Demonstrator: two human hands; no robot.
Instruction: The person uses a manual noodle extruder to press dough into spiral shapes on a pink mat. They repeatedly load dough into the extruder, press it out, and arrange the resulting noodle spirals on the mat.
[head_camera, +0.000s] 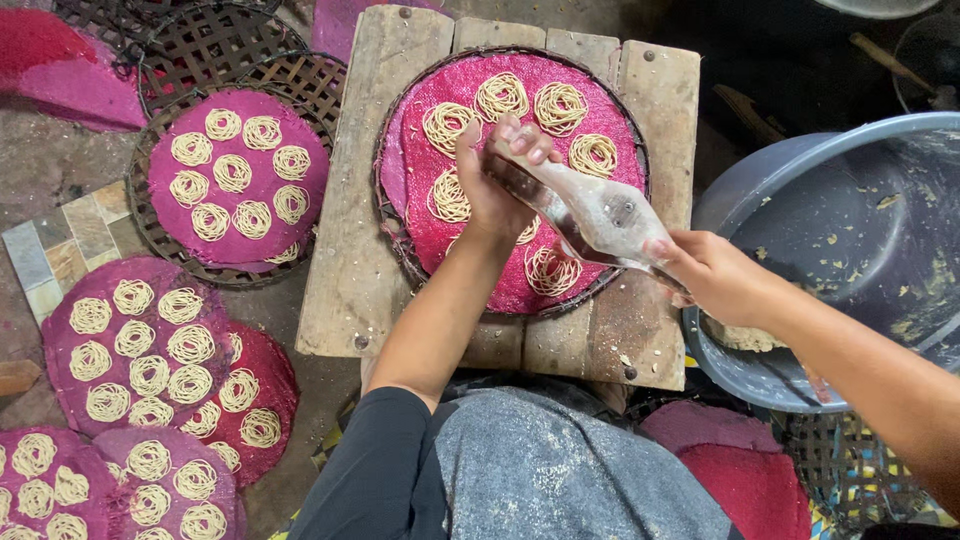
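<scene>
My left hand (495, 180) grips the far end of a metal noodle press (590, 212), held over a round woven tray (392, 235) lined with pink cloth (470, 260). My right hand (715, 275) holds the press's near handle end at the right. Several coiled noodle nests (560, 107) lie on the cloth around the press; some are hidden beneath it. The tray rests on a low wooden plank table (350, 250).
A large grey plastic basin (800, 230) with dough scraps stands at the right. More woven trays and pink cloths with noodle nests (235, 175) cover the floor at left (150, 350). Folded pink cloths (735, 470) lie at lower right. My knees sit below the table.
</scene>
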